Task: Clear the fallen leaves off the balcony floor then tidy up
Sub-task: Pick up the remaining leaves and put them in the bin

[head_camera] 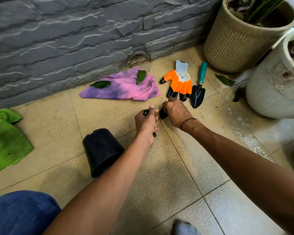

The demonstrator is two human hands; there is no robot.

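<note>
My left hand [146,122] is closed around dark green leaves, with bits poking out above and below the fist. Just right of it, my right hand [175,111] pinches another dark leaf [162,114] close to the tiled floor. Two green leaves lie on a pink cloth by the wall, one at its left edge [100,84] and one on top [140,76]. Another leaf [225,80] lies on the floor near the pots, and one more [238,94] rests against the white pot.
A black plastic pot [101,151] lies upside down by my left forearm. An orange glove [178,83] and a teal-handled trowel [199,88] lie ahead. The pink cloth [124,89], a green cloth [5,141], a beige planter [239,43] and a white planter [271,87] ring the floor.
</note>
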